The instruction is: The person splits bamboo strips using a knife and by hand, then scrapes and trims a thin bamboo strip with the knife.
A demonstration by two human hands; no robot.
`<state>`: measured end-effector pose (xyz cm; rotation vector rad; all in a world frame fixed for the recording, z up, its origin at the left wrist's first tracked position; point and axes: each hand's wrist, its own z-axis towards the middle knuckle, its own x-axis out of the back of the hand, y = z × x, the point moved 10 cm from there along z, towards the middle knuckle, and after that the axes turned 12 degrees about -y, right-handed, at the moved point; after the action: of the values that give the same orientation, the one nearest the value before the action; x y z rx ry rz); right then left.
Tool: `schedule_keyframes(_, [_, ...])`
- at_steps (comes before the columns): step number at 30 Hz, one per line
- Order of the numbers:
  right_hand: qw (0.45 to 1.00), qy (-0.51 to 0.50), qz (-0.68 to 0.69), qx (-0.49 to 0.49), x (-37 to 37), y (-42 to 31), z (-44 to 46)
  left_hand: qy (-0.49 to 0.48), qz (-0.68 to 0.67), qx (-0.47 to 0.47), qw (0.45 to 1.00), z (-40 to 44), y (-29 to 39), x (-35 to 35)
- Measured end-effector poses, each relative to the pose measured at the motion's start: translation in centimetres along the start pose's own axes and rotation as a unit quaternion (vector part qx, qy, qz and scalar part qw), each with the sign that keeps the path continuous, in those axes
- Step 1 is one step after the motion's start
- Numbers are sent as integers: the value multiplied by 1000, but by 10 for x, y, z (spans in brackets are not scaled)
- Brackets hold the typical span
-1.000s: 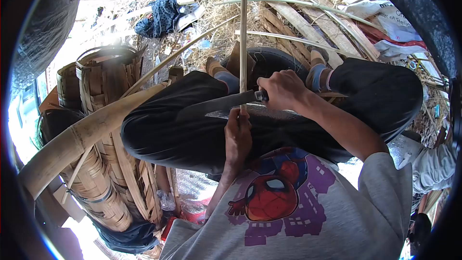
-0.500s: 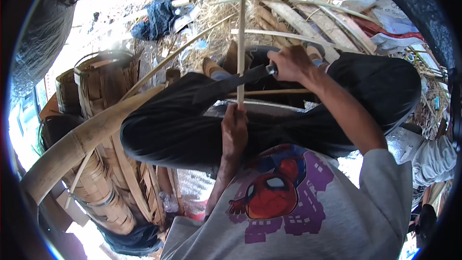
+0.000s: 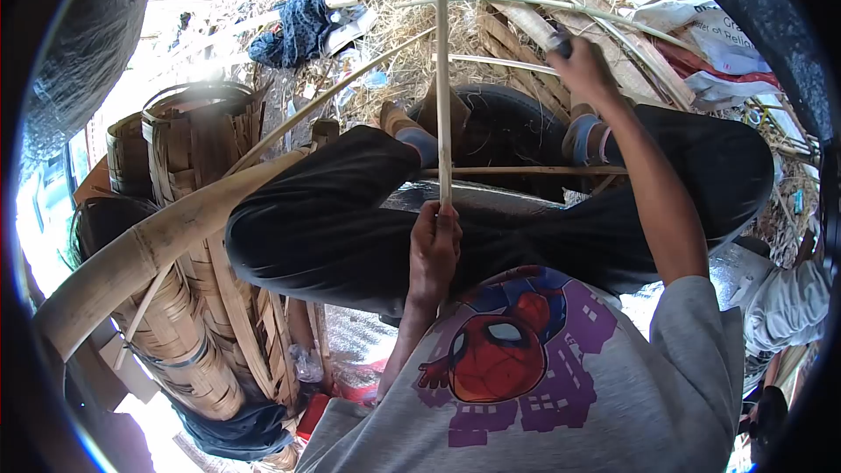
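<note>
A long, pale bamboo strip (image 3: 442, 96) stands nearly upright in front of me, pointing away. My left hand (image 3: 433, 250) is closed around its near end, above my lap. Off to the right of the strip, my right hand (image 3: 585, 77) is raised, its fingers wrapped around the dark handle of a knife (image 3: 560, 42). The blade cannot be made out from here. Between my feet sits a dark round tub (image 3: 504, 118), and a thin bamboo stick (image 3: 526, 170) lies across in front of it.
A thick bamboo pole (image 3: 166, 241) slants along my left, beside tall woven bamboo baskets (image 3: 197, 144). Split bamboo pieces (image 3: 604, 44) and straw cover the ground ahead. A dark cloth (image 3: 298, 31) lies at far left. White sacking (image 3: 710, 35) is at far right.
My right hand has moved up and right with the knife, away from the strip that the blade was crossing. My left hand keeps its hold, slightly lower in view.
</note>
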<state>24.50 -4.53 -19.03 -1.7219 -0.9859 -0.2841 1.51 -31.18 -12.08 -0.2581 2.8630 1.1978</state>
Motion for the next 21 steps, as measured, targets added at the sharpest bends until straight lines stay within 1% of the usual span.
schedule_keyframes(1, [997, -8, 16, 68, -9, -30, -11, -1, -21, 5, 1000, 1, 0, 0])
schedule_keyframes(3, [986, -107, 34, 125, -33, -77, -36, -3, -26, 11, 1000, 3, -1, 1])
schedule_keyframes(5, [960, -176, -51, 211, -59, -111, -62, -5, -31, 21, 999, 3, -2, 0])
schedule_keyframes(7, [931, -193, -101, 294, -81, -131, -89, -1, -55, 37, 998, 1, -2, -1])
schedule_keyframes(9, [910, -208, -129, 334, -97, -140, -107, 4, -62, 38, 997, 1, -6, 1])
schedule_keyframes(11, [908, -235, -120, 324, -106, -139, -115, 7, -69, 37, 997, 3, -9, -1])
schedule_keyframes(13, [912, -236, -118, 315, -107, -138, -118, 39, -52, 14, 998, 4, -7, 0])
schedule_keyframes(14, [915, -237, -116, 305, -107, -136, -117, 38, -51, 14, 998, 6, -11, 0])
schedule_keyframes(15, [916, -237, -115, 303, -108, -136, -117, 50, -6, -6, 999, 8, -11, 3])
schedule_keyframes(16, [916, -243, -145, 283, -112, -133, -114, 61, 40, -26, 997, 8, -9, 6])
schedule_keyframes(17, [915, -249, -176, 264, -115, -130, -111, 60, 40, -26, 997, 9, -11, 7])
schedule_keyframes(19, [916, -251, -178, 256, -117, -128, -107, 78, 171, -59, 980, 7, 0, 10])
schedule_keyframes(20, [917, -253, -180, 249, -117, -126, -106, 77, 171, -58, 981, 6, 1, 10])
schedule_keyframes(21, [917, -254, -180, 249, -116, -125, -105, 80, 211, -59, 972, 5, 5, 10])
